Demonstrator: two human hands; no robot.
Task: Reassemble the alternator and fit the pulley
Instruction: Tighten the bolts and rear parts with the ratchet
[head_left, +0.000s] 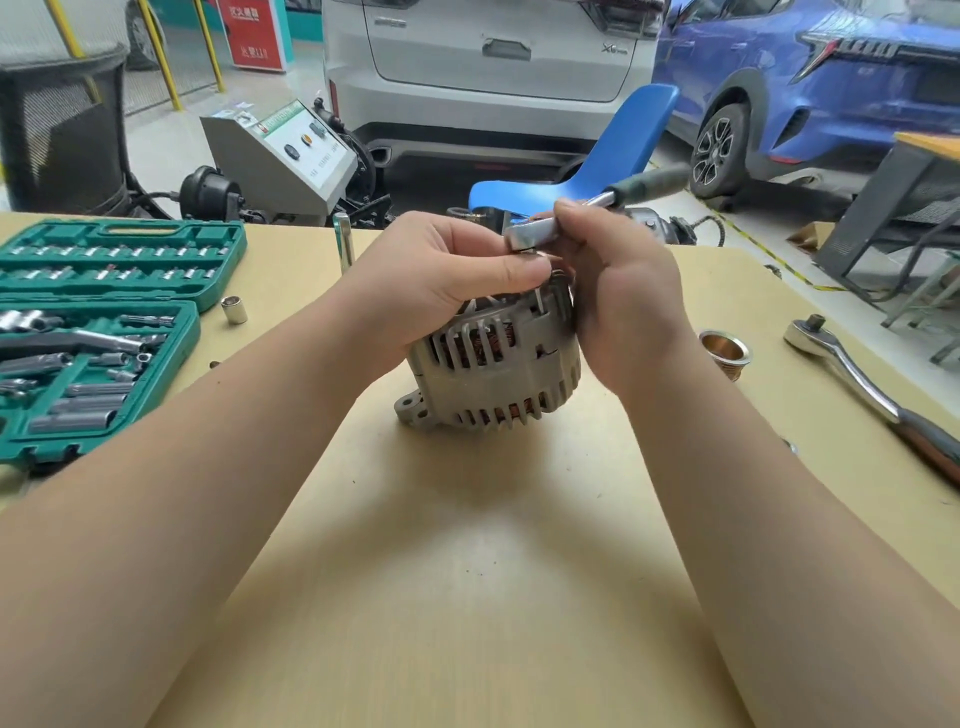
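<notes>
The grey alternator (493, 364) stands on the tan table (467, 571), its slotted housing showing copper windings. My left hand (447, 275) rests on its top, fingers curled over the upper edge near the ratchet head. My right hand (618, 296) pinches the chrome head of a small ratchet (535, 231) held over the alternator's top; its dark green handle (654, 179) points away to the upper right. The brass-coloured pulley (724, 353) sits on the table to the right of my right wrist. What lies under the ratchet head is hidden by my fingers.
An open green socket set case (104, 322) lies at the left, with a loose socket (234, 309) and an upright extension bar (343, 241) nearby. A large chrome ratchet (872, 389) lies at the right. A blue chair (597, 166) and parked cars stand beyond the table.
</notes>
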